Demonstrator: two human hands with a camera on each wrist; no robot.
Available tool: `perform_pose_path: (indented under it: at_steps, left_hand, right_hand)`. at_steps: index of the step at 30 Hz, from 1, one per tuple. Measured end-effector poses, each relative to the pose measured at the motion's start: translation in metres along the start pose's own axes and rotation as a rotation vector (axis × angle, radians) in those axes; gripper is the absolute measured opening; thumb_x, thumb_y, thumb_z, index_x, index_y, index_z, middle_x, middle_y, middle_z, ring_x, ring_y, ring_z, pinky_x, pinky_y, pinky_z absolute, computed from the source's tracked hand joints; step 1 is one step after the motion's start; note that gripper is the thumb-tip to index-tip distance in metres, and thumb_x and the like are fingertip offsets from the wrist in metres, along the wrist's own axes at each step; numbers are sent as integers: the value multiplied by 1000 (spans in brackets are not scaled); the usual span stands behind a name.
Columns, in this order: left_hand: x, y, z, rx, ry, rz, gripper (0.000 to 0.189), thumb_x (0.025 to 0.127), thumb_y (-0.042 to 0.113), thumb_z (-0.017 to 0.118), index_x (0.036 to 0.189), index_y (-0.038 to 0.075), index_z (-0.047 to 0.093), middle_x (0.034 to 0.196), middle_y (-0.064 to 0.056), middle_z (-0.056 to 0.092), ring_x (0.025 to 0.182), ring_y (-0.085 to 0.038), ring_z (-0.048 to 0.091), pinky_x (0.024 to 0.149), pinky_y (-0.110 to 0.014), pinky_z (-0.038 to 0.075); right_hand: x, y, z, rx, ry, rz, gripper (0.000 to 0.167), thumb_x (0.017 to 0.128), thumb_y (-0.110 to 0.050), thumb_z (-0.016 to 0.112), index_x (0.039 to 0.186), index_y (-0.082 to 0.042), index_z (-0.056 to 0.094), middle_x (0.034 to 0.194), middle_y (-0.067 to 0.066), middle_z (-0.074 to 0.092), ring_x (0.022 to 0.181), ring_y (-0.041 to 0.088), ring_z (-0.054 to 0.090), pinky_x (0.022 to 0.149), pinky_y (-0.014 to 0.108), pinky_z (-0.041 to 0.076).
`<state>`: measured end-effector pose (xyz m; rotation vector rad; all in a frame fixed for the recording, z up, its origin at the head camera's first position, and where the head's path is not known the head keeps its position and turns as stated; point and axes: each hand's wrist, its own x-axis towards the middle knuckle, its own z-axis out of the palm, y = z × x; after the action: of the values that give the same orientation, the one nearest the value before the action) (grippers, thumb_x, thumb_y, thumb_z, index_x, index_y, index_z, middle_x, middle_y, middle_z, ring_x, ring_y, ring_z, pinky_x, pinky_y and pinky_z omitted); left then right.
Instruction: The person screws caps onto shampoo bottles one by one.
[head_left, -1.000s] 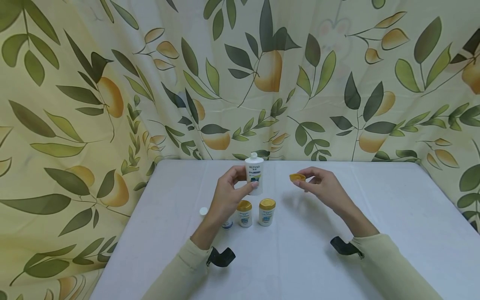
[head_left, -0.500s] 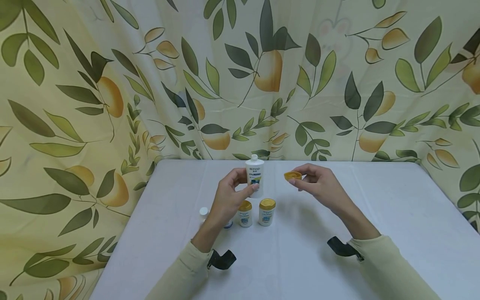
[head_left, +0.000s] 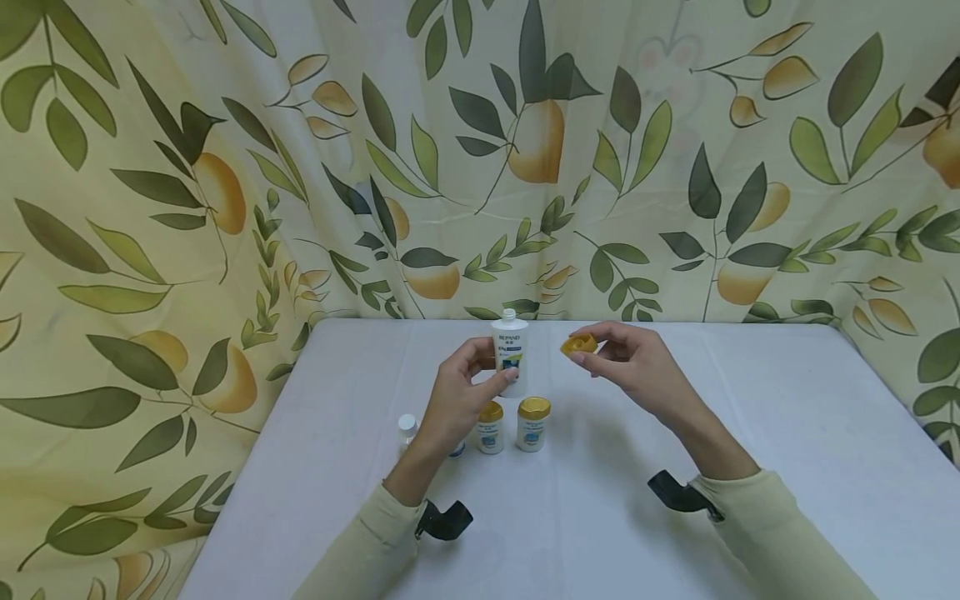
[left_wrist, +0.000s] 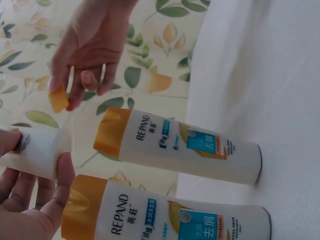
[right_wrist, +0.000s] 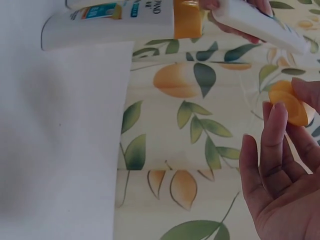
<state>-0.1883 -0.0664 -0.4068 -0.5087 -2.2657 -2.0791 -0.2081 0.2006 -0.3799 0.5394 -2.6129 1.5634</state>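
My left hand (head_left: pixel 467 383) grips a white shampoo bottle (head_left: pixel 512 342) around its lower body and holds it upright above the table; its narrow neck is bare. To the right, my right hand (head_left: pixel 637 362) pinches a yellow-gold cap (head_left: pixel 579 344) between thumb and fingers, apart from the bottle. In the right wrist view the cap (right_wrist: pixel 291 103) sits at the fingertips. Two white shampoo bottles with gold caps stand below the held one: the right bottle (head_left: pixel 533 425) and the left bottle (head_left: pixel 491 429), which my left hand partly overlaps.
A bottle with a white cap (head_left: pixel 407 423) stands left of my left wrist, and another bottle (head_left: pixel 457 450) is mostly hidden behind that wrist. White cloth covers the table (head_left: pixel 615 533). A leaf-and-fruit patterned curtain (head_left: pixel 480 167) hangs behind its far edge.
My right hand has moved left with the cap, closer to the held bottle, and the cap has tilted. The left hand and its bottle have shifted slightly right and down.
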Motion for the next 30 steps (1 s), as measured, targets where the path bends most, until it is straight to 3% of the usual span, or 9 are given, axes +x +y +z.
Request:
perform_pose_path:
  at_steps: [5, 16, 30]
  left_hand:
    - [1, -1, 1, -25, -10, -10, 43, 96, 15, 72, 136, 12, 57, 128, -5, 62, 114, -23, 61, 91, -41, 60]
    - [2, -2, 3, -35, -23, 32, 44, 97, 13, 70, 138, 12, 54, 129, -6, 61, 115, -23, 62, 89, -31, 60]
    - [1, 0, 12, 3, -34, 51, 45, 96, 12, 71, 138, 12, 54, 131, -4, 61, 114, -22, 62, 90, -32, 59]
  right_hand:
    - [0, -6, 0, 20, -21, -7, 28, 94, -25, 76, 117, -11, 69, 99, 7, 72, 80, 26, 68, 70, 27, 55]
    - [3, -21, 1, -8, -30, -35, 32, 96, -29, 73, 123, -13, 69, 100, 4, 71, 80, 22, 66, 74, 27, 55]
    - [10, -37, -1, 35, -35, -70, 31, 96, -19, 72, 124, -8, 63, 102, 10, 70, 79, 23, 66, 76, 26, 56]
